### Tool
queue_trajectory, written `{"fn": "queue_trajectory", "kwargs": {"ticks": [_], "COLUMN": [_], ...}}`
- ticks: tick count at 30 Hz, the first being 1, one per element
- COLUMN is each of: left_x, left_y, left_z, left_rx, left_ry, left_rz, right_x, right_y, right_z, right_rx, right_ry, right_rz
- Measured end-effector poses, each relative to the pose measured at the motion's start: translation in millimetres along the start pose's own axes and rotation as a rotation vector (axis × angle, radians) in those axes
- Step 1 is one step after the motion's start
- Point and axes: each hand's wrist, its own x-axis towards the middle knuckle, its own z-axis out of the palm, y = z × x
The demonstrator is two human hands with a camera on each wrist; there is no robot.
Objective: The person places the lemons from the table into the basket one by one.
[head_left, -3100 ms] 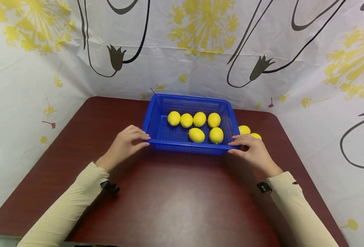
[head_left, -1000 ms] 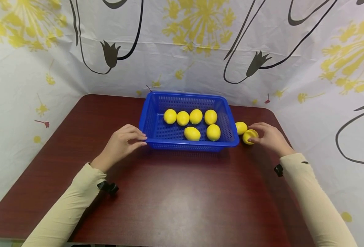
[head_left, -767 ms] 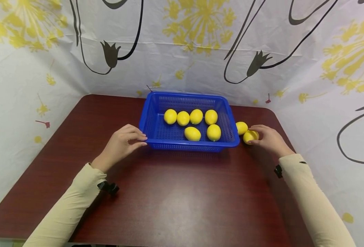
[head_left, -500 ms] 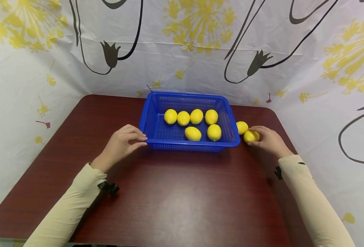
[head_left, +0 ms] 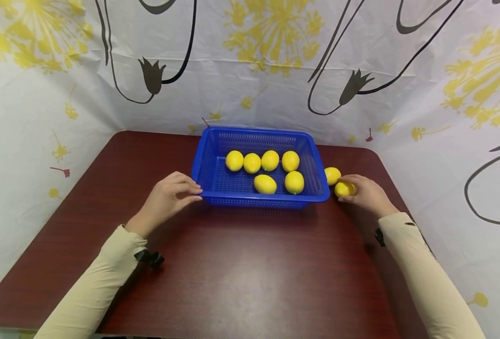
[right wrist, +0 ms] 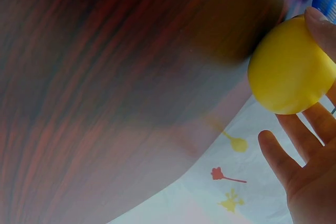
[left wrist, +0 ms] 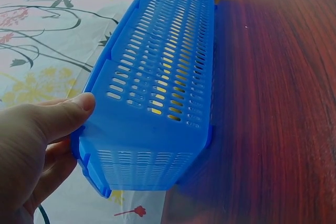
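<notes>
A blue plastic basket [head_left: 262, 197] with slotted walls stands on the table, and several yellow lemons [head_left: 265, 184] lie in it. My left hand [head_left: 165, 200] pinches the rim at its near left corner; in the left wrist view the thumb of this hand [left wrist: 26, 140] presses the outside of the rim. Just right of the basket, my right hand [head_left: 368, 195] holds a lemon [head_left: 344, 189] between thumb and fingers. The right wrist view has that lemon [right wrist: 289, 69] close up, with the thumb over its top and some fingers spread below. Another lemon [head_left: 332, 175] sits between it and the basket wall.
The dark red wooden table [head_left: 241, 273] extends in front of the basket and to both sides. A white cloth [head_left: 250, 70] printed with flowers hangs behind the table and along its sides.
My right hand has left the basket's near right corner and moved right to the outer lemon, its fingers now around it. That lemon has turned slightly. My left hand has stayed on the rim.
</notes>
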Motion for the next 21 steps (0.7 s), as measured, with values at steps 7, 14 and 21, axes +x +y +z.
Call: {"fn": "queue_trajectory", "kwargs": {"ticks": [7, 14, 21], "left_x": [-1.0, -1.1, -1.4], "left_y": [-0.7, -0.6, -0.5], "left_z": [1.2, 1.5, 2.4], "left_rx": [-0.014, -0.014, -0.029], "left_ry": [0.016, 0.029, 0.039], "left_rz": [-0.007, -0.003, -0.005], "right_x": [-0.5, -0.4, -0.1], "right_y": [0.4, 2.1, 2.3], "right_z": [1.7, 3.0, 3.9], "right_rx": [-0.004, -0.006, -0.003], "right_ry": [-0.006, 0.005, 0.004], "right_rz": [0.008, 0.005, 0.015]}}
